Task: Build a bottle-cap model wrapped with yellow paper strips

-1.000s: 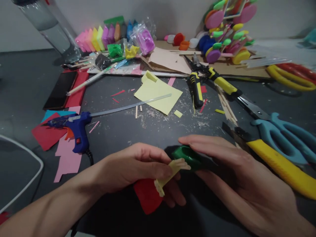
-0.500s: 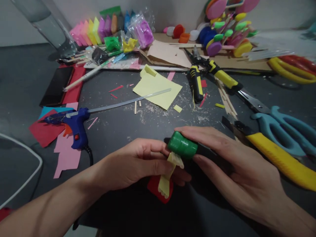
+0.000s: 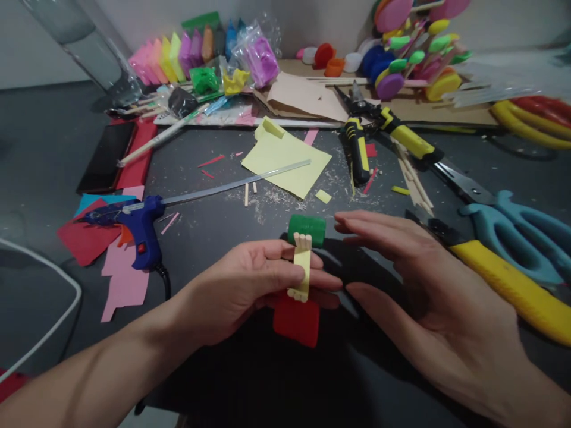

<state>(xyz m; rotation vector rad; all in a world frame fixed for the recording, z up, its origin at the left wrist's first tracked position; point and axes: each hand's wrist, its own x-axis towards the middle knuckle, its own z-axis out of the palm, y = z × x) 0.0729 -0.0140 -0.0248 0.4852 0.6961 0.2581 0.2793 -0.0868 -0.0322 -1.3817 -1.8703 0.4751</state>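
Between the thumb and fingers of my left hand [image 3: 263, 276] is a small piece of short wooden sticks wrapped in yellow paper [image 3: 302, 266]. A green cylinder [image 3: 307, 230] shows at its far end, and a red piece [image 3: 297, 321] at its near end, partly behind my fingers. Whether these parts are joined cannot be seen. My right hand [image 3: 414, 285] is just to the right, thumb and fingers apart, holding nothing and not touching the piece.
A blue glue gun [image 3: 145, 229] lies at left on paper scraps. Yellow paper [image 3: 288, 157] and a clear glue stick lie ahead. Pliers [image 3: 357, 148], blue-handled scissors [image 3: 504, 220] and a yellow cutter [image 3: 513, 291] are at right. Clay packs [image 3: 178, 56] stand behind.
My right hand has let go of the green cylinder and moved slightly right. The piece in my left hand has turned, so the green part is further left and the stick ends face up.
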